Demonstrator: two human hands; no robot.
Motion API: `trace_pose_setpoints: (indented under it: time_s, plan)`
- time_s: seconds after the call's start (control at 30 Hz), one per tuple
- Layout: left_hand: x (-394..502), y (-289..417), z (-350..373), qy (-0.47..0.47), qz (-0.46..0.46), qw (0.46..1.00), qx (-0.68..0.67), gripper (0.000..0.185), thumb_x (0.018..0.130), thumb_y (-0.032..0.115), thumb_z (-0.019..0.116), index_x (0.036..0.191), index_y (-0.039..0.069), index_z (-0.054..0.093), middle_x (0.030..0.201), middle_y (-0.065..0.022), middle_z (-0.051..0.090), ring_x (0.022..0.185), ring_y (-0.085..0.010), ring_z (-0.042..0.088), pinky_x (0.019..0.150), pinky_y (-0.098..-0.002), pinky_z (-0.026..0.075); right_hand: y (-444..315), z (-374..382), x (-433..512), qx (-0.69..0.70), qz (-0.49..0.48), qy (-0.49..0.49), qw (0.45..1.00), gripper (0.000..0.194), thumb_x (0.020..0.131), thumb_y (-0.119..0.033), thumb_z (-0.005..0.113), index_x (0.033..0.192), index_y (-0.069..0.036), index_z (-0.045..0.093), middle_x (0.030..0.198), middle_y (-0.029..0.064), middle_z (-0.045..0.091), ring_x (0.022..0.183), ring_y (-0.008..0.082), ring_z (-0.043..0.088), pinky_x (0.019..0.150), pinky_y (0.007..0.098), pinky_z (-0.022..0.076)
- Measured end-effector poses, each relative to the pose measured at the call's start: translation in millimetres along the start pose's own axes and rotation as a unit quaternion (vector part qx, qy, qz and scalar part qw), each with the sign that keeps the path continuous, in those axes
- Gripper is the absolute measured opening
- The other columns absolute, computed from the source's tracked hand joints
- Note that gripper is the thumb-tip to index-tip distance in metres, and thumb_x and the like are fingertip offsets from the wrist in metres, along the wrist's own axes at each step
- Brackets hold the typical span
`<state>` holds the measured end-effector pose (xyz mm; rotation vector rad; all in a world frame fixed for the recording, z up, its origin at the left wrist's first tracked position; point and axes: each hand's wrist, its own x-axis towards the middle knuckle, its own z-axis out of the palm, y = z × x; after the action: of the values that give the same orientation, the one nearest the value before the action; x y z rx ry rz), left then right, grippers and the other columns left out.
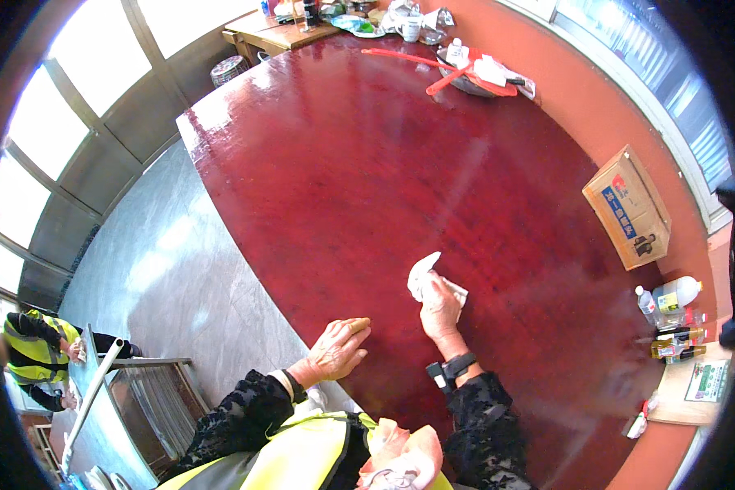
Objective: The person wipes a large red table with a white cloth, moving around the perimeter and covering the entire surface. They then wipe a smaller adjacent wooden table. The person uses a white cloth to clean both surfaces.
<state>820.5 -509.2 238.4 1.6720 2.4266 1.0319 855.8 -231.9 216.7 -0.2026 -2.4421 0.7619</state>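
Observation:
A glossy dark-red tabletop (355, 202) spreads out in front of me, with faint pale streaks across its surface. My right hand (440, 309) grips a crumpled white cloth (425, 275) against the tabletop, near its middle. A dark band with a small device is strapped around that wrist. Over the table's near left edge is my left hand (337, 350), holding nothing, its thumb apart from the extended fingers. Whether its fingertips touch the surface I cannot tell.
A cardboard box (628, 208) stands by the right wall, with several bottles (677, 297) beyond it. At the far side sits a bowl (474, 82) with red-handled items. Left, a person (43, 349) in a yellow vest works at another table (113, 422). A drum stool (228, 70) stands far back.

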Motion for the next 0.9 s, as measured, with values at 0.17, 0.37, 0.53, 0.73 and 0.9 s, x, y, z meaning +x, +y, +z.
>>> trace_pose_setpoints:
  time_s: [0.17,0.37,0.53,0.73,0.9]
  plan:
    - [1.3,1.4,-6.1,0.077,-0.013,0.992,-0.096,0.040,0.090,0.010,0.062,0.127,-0.003,0.059,0.137,-0.0212,0.054,0.123,-0.0376,0.053,0.103,-0.0463,0.043,-25.0,8.4,-25.1,-0.081,0.042,-0.029,0.995,0.022,0.086,-0.002,0.057,0.106,-0.007,0.065,0.110,0.0121,0.068,0.099,0.0343,0.067,0.082,0.0431,0.0544]
    - [-57.5,-51.4,-55.5,0.115,-0.059,0.982,-0.138,0.036,0.090,0.006,0.060,0.125,0.000,0.061,0.135,-0.0218,0.056,0.119,-0.0380,0.057,0.101,-0.0457,0.046,-124.1,64.2,-75.6,-0.074,-0.004,-0.033,0.997,0.021,0.086,-0.008,0.058,0.103,-0.009,0.069,0.108,0.0088,0.068,0.096,0.0305,0.067,0.082,0.0423,0.0527]
    - [-150.3,-115.1,-109.4,0.130,-0.187,0.968,-0.105,0.027,0.094,0.007,0.058,0.120,0.001,0.062,0.132,-0.0206,0.057,0.115,-0.0363,0.060,0.092,-0.0421,0.051,-194.8,97.6,-71.5,0.203,0.024,-0.111,0.973,0.024,0.090,-0.006,0.063,0.114,-0.007,0.067,0.110,0.0143,0.069,0.102,0.0306,0.070,0.086,0.0402,0.0557]
    - [-288.2,-162.9,-140.9,0.142,-0.325,0.935,-0.016,0.020,0.100,0.015,0.054,0.112,0.001,0.061,0.123,-0.0205,0.059,0.104,-0.0378,0.061,0.086,-0.0424,0.051,-110.7,37.5,27.5,0.178,0.151,-0.001,0.972,0.028,0.100,-0.012,0.054,0.123,-0.002,0.064,0.128,0.0148,0.063,0.122,0.0276,0.058,0.108,0.0402,0.0447]
    - [-378.5,-186.5,-128.9,0.054,-0.383,0.922,0.022,0.014,0.091,0.011,0.059,0.104,0.004,0.061,0.110,-0.0213,0.061,0.094,-0.0419,0.061,0.079,-0.0477,0.051,-114.8,89.9,29.2,-0.122,0.076,-0.185,0.972,0.044,0.094,-0.031,0.062,0.132,-0.008,0.062,0.147,0.0197,0.048,0.135,0.0360,0.045,0.111,0.0442,0.0361]
